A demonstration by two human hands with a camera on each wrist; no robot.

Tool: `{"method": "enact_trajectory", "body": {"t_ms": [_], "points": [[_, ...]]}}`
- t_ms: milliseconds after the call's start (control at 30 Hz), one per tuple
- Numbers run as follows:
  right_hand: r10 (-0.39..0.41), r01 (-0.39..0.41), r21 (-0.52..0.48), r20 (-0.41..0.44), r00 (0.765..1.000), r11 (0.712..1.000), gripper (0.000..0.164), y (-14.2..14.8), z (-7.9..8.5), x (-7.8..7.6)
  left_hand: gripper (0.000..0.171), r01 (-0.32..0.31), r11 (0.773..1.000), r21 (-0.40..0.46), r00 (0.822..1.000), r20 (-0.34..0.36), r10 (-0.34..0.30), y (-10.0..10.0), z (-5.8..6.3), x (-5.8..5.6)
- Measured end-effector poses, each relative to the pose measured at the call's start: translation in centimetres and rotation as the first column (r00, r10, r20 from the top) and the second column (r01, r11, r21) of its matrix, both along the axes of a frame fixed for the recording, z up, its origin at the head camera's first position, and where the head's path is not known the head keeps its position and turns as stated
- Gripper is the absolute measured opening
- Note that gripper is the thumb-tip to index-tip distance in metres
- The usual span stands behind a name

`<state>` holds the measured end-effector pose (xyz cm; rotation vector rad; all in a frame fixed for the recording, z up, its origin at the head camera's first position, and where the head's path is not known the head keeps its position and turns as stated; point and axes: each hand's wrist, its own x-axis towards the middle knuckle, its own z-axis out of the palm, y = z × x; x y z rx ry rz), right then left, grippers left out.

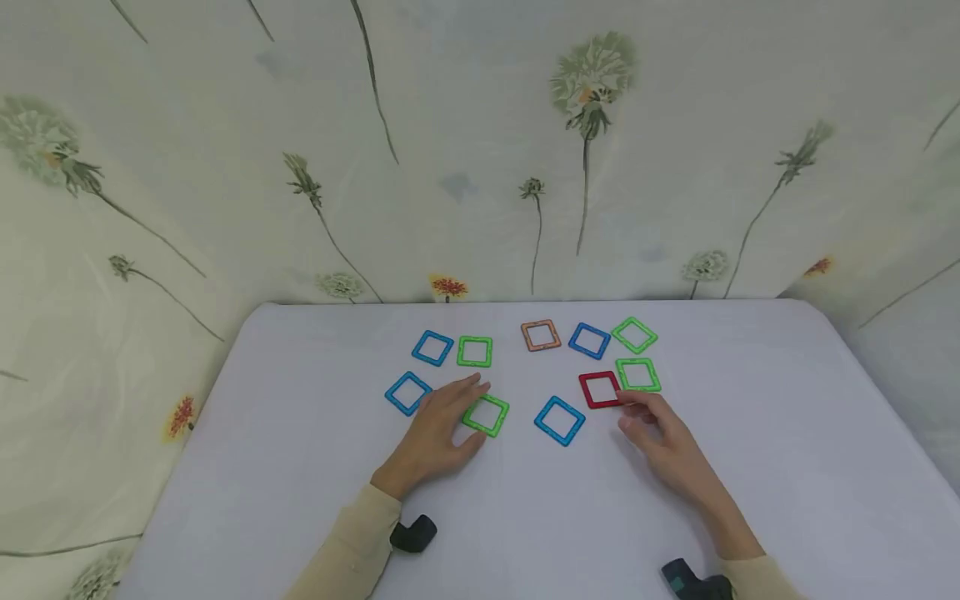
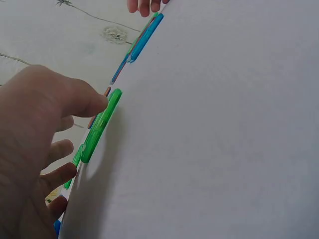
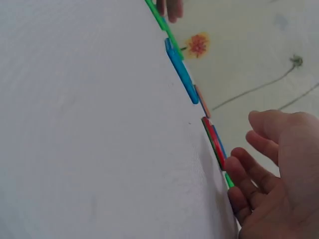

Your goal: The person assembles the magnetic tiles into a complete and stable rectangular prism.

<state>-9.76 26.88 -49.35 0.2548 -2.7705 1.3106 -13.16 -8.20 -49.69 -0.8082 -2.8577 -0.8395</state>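
Note:
My left hand (image 1: pixel 438 427) reaches over a green square frame tile (image 1: pixel 498 430), fingers stretched past its upper left and thumb by its lower edge. In the left wrist view, the thumb tip overlaps the end of this green tile (image 2: pixel 101 127). A blue square frame (image 1: pixel 396 401) lies just left of that hand. On the other side, my right hand (image 1: pixel 667 446) has its fingertips right at the right edge of a red square frame (image 1: pixel 587 392), fingers loosely bent and thumb apart. A green square frame (image 1: pixel 655 377) lies just beyond those fingertips.
Another blue frame (image 1: pixel 548 429) lies between the hands on the white table (image 1: pixel 525 517). Farther back are an orange frame (image 1: pixel 527 337) and several blue and green ones. The table's back edge meets a flower-patterned cloth (image 1: pixel 465 233).

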Motion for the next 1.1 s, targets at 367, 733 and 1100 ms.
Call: {"method": "enact_trajectory", "body": {"t_ms": [367,733,1100], "points": [[-0.008,0.008,0.01,-0.022,1.0,1.0,0.038,-2.5,-0.7,0.3,0.047,0.004,1.0,-0.008,0.999,-0.054,-0.004,0.3,-0.3,-0.4],[0.023,-0.014,0.061,-0.149,0.989,0.998,0.036,-3.8,-0.8,0.5,0.034,0.008,0.999,0.032,0.997,-0.072,-0.005,0.5,-0.6,-0.3],[0.041,-0.024,0.092,-0.185,0.982,0.996,0.04,-4.4,-1.5,0.9,0.031,-0.007,0.999,0.054,0.995,-0.1,0.012,1.6,-1.2,0.0]]}}
